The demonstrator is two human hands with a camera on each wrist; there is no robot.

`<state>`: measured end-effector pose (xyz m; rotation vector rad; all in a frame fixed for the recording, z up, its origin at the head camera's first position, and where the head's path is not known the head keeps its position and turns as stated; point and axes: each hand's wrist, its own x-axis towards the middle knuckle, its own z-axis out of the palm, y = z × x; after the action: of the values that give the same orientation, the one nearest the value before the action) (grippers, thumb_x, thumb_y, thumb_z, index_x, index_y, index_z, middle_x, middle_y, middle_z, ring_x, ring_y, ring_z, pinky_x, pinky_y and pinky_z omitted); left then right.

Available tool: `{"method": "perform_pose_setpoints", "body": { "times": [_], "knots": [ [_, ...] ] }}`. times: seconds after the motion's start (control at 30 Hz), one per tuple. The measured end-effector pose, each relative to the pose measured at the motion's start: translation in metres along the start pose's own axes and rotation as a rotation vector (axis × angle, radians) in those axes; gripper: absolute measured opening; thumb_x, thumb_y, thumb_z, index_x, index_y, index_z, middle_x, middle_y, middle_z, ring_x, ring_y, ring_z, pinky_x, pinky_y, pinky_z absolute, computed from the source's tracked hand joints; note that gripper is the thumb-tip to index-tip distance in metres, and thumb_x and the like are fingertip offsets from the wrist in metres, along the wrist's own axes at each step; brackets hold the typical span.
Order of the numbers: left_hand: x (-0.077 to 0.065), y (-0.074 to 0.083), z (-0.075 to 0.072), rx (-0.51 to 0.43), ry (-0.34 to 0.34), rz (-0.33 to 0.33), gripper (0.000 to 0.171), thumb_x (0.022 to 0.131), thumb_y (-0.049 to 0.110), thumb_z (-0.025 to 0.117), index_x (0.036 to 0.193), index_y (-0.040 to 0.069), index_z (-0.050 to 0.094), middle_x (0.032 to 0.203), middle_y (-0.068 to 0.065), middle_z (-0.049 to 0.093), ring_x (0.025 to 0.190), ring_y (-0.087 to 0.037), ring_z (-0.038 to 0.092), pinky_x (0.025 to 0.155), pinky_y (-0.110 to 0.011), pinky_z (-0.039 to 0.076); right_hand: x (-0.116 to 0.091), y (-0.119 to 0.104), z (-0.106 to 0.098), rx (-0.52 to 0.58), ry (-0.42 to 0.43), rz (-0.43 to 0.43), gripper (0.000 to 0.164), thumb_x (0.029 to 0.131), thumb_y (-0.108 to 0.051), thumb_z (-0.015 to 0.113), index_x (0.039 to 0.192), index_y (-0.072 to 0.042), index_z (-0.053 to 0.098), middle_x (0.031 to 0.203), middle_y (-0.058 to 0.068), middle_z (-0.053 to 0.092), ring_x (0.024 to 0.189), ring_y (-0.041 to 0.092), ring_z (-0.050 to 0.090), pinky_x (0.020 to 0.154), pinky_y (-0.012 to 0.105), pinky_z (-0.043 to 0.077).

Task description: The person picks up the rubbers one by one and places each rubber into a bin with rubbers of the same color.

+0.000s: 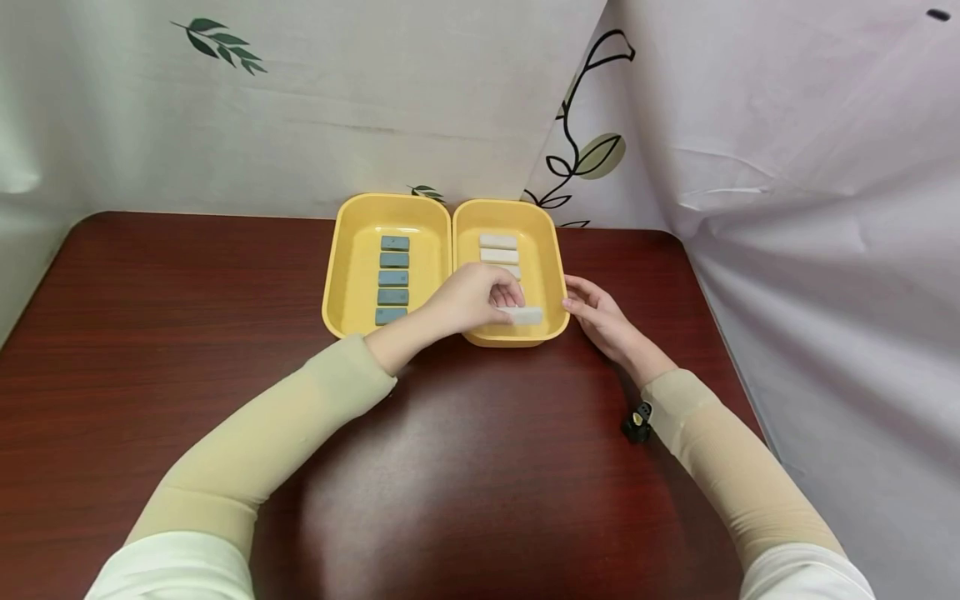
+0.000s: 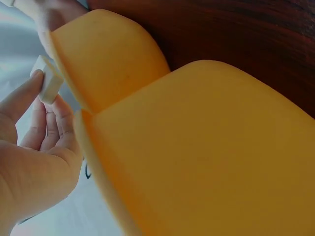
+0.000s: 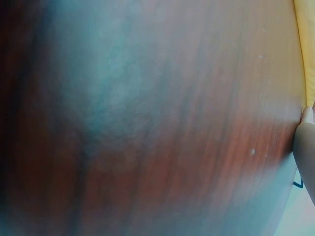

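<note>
My left hand pinches a white rectangular block between thumb and fingers over the near part of the right yellow tray. The left wrist view shows the same white block held above the rim level. Several more white blocks lie in a column in that tray, partly hidden behind the hand. My right hand rests against the tray's right outer side, fingers extended along the wall. In the left yellow tray, several blue-grey blocks lie in a column.
Both trays stand side by side near the back edge of a dark red-brown wooden table. Behind it hangs a white cloth with leaf prints; more pale cloth drapes along the right side. A small black device sits at the right wrist.
</note>
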<state>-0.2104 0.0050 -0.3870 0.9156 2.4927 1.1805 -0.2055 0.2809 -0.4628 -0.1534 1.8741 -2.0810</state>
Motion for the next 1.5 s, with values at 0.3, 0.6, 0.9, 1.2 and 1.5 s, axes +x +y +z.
{"method": "perform_pose_setpoints", "body": {
  "times": [0.3, 0.6, 0.9, 1.2, 1.5],
  "knots": [
    [0.010, -0.006, 0.003, 0.009, -0.034, -0.065, 0.018, 0.084, -0.001, 0.087, 0.099, 0.003, 0.077, 0.098, -0.010, 0.078, 0.089, -0.020, 0.071, 0.085, -0.027, 0.059, 0.000, 0.000, 0.000, -0.010, 0.006, 0.007, 0.054, 0.107, 0.006, 0.045, 0.159, 0.012, 0.029, 0.122, -0.012, 0.068, 0.116, 0.000, 0.063, 0.103, 0.013, 0.048],
    [0.014, -0.013, 0.007, 0.042, -0.090, -0.084, 0.016, 0.085, -0.005, 0.082, 0.098, 0.002, 0.075, 0.096, -0.011, 0.076, 0.091, -0.021, 0.070, 0.086, -0.028, 0.059, -0.001, 0.000, 0.000, -0.008, 0.006, 0.013, 0.056, 0.107, 0.005, 0.045, 0.159, 0.012, 0.028, 0.123, -0.011, 0.067, 0.116, 0.000, 0.063, 0.103, 0.013, 0.048],
    [0.020, -0.015, 0.010, 0.131, -0.136, -0.105, 0.014, 0.082, -0.002, 0.079, 0.094, 0.006, 0.075, 0.094, -0.007, 0.075, 0.092, -0.019, 0.069, 0.087, -0.028, 0.057, -0.001, 0.000, 0.000, -0.004, 0.001, 0.005, 0.057, 0.106, 0.006, 0.045, 0.159, 0.013, 0.027, 0.123, -0.011, 0.068, 0.116, 0.001, 0.064, 0.103, 0.013, 0.049],
    [0.026, -0.014, 0.015, 0.182, -0.184, -0.126, 0.015, 0.083, -0.001, 0.080, 0.094, 0.007, 0.076, 0.095, -0.005, 0.073, 0.093, -0.019, 0.067, 0.091, -0.029, 0.055, -0.001, 0.000, 0.001, -0.004, 0.006, 0.004, 0.056, 0.106, 0.006, 0.045, 0.159, 0.013, 0.028, 0.122, -0.011, 0.068, 0.115, 0.001, 0.064, 0.102, 0.013, 0.049],
    [0.023, -0.011, 0.016, 0.287, -0.196, -0.153, 0.016, 0.084, 0.001, 0.080, 0.096, 0.011, 0.076, 0.097, -0.003, 0.074, 0.095, -0.018, 0.068, 0.091, -0.033, 0.055, -0.001, 0.000, 0.000, -0.004, -0.001, 0.000, 0.056, 0.106, 0.005, 0.046, 0.159, 0.013, 0.028, 0.122, -0.011, 0.068, 0.115, 0.001, 0.064, 0.102, 0.013, 0.049]
  ]
}}
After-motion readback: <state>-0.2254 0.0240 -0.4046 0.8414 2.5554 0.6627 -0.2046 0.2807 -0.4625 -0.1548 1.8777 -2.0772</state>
